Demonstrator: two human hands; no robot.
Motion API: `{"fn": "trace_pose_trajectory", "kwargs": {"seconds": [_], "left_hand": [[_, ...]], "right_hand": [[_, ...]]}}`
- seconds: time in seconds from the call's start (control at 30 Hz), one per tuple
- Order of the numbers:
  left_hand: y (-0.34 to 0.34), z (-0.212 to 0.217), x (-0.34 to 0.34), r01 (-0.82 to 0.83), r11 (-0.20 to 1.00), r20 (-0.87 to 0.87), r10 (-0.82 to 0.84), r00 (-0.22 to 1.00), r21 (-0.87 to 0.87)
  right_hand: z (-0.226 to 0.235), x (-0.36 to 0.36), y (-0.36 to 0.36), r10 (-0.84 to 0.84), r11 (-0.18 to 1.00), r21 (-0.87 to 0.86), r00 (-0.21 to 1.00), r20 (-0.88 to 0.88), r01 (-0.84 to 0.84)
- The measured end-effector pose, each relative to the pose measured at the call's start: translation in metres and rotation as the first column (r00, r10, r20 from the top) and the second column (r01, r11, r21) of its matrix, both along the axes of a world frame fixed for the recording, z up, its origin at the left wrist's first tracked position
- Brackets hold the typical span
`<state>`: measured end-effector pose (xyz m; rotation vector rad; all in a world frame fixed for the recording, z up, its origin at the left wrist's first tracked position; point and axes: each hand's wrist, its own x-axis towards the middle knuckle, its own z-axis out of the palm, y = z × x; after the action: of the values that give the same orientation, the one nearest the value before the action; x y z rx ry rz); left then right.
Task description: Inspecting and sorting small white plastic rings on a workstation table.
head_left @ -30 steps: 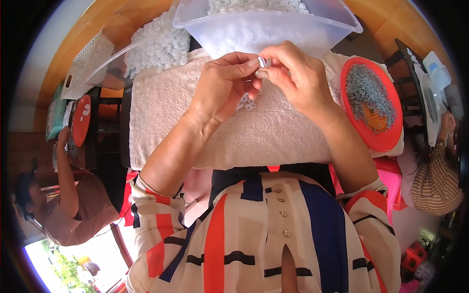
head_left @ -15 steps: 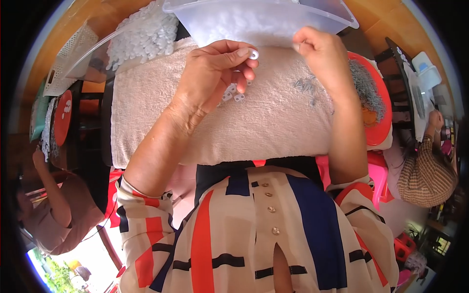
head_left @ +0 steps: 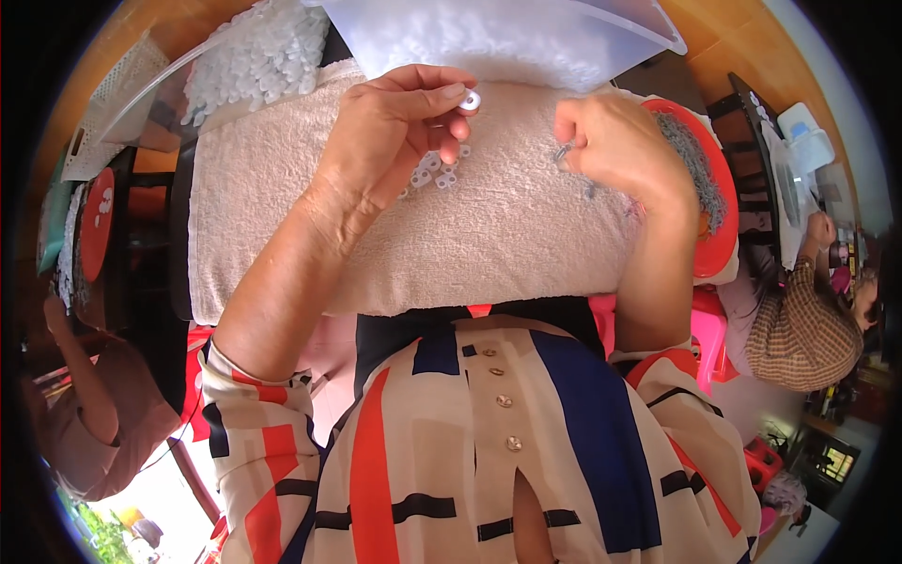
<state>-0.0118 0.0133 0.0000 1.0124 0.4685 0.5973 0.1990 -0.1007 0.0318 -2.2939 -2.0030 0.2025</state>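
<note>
Left hand (head_left: 381, 122): small white piece (head_left: 470, 100) pinched between thumb and index fingertips, hole visible, held over the towel (head_left: 423, 263). Loose white clips (head_left: 434, 172) lie just below that hand's fingers. Right hand (head_left: 631, 155): fingers curled down at small grey pins (head_left: 563, 153) on towel, can't tell if gripping one. Red tray (head_left: 721, 211) just beyond right wrist.

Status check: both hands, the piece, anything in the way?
Left hand pinching white piece. Right hand at grey pieces, grip unclear. Right arm partly hides red tray.
</note>
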Motion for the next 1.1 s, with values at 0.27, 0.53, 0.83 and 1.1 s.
{"fn": "trace_pose_trajectory", "kwargs": {"seconds": [0.27,0.53,0.83,1.1], "left_hand": [[-0.006,0.006,0.002,0.061,0.998,-0.032,-0.061,0.998,0.009],[-0.005,0.004,0.002,0.034,0.999,-0.022,-0.034,0.999,-0.003],[-0.006,0.0,0.006,0.025,0.991,0.001,-0.025,1.0,-0.135],[-0.007,0.005,0.001,0.027,0.997,-0.011,-0.027,1.0,-0.07]], "right_hand": [[-0.017,0.003,0.013,0.075,0.949,0.313,0.989,-0.127,-0.032],[-0.016,-0.001,0.013,0.021,0.952,0.307,0.994,-0.105,0.012],[-0.024,-0.011,0.021,0.033,0.966,0.255,0.998,0.053,-0.046],[-0.019,-0.014,0.021,0.26,0.912,0.392,0.569,-0.78,0.121]]}}
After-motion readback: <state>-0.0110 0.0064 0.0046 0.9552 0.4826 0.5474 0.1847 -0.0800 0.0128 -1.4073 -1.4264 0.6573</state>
